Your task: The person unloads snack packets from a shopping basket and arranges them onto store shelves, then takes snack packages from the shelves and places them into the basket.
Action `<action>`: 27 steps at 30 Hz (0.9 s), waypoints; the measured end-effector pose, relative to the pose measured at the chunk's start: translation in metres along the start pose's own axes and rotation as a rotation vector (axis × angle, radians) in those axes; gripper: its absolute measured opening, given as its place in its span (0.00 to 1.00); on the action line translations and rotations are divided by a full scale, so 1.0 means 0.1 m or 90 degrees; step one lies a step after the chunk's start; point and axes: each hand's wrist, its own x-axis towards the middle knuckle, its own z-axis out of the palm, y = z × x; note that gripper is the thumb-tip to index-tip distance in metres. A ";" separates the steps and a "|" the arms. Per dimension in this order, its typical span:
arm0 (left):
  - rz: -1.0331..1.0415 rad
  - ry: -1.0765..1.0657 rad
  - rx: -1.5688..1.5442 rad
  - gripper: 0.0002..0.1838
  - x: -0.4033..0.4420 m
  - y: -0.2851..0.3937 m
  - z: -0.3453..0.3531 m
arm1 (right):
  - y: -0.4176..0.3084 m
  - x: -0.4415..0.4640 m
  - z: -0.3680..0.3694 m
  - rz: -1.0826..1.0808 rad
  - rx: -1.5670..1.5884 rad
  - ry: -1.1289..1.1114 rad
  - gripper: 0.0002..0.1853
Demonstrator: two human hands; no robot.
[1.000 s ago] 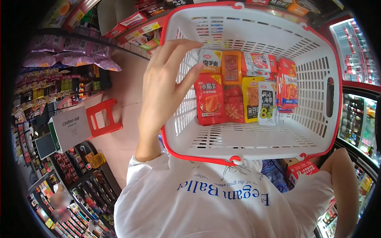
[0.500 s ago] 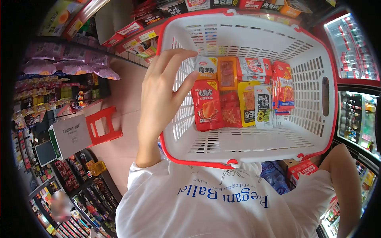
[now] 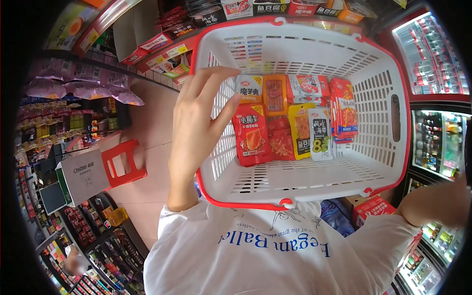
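Note:
My left hand [image 3: 194, 115] is over the left side of a white plastic shopping basket [image 3: 246, 191] with a red rim. Its fingers are curved and the thumb stands apart, with nothing visibly held. Just beyond the fingertips, a white-and-yellow snack packet [image 3: 251, 86] and a red snack packet [image 3: 250, 137] lie in the basket. To their right are an orange packet [image 3: 275, 96], a yellow packet [image 3: 301, 123], a white-and-black packet [image 3: 320, 132] and a stack of red packets [image 3: 345, 108]. My right forearm [image 3: 435, 201] reaches out at the right edge; its hand is out of frame.
Boxes of snacks [image 3: 236, 9] line a shelf beyond the basket. Glass-fronted drink coolers [image 3: 437, 142] stand at right. A red stool [image 3: 125, 162] and a white carton [image 3: 84, 177] are at left, near stocked shelves. A person [image 3: 74, 260] appears at lower left.
My right forearm has swung up and outward to the right edge. The basket and my left hand have shifted slightly left in view; the packets keep their arrangement.

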 end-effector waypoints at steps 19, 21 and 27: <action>0.005 0.031 -0.080 0.17 -0.02 -0.07 -0.03 | 2.15 -2.47 -0.96 1.154 -0.458 -0.366 0.29; 0.005 0.036 -0.089 0.17 -0.02 -0.07 -0.02 | 2.16 -2.48 -0.88 1.172 -0.479 -0.359 0.33; -0.001 0.036 -0.108 0.16 -0.01 -0.08 -0.02 | 2.16 -2.81 -0.88 0.985 -0.428 -0.440 0.37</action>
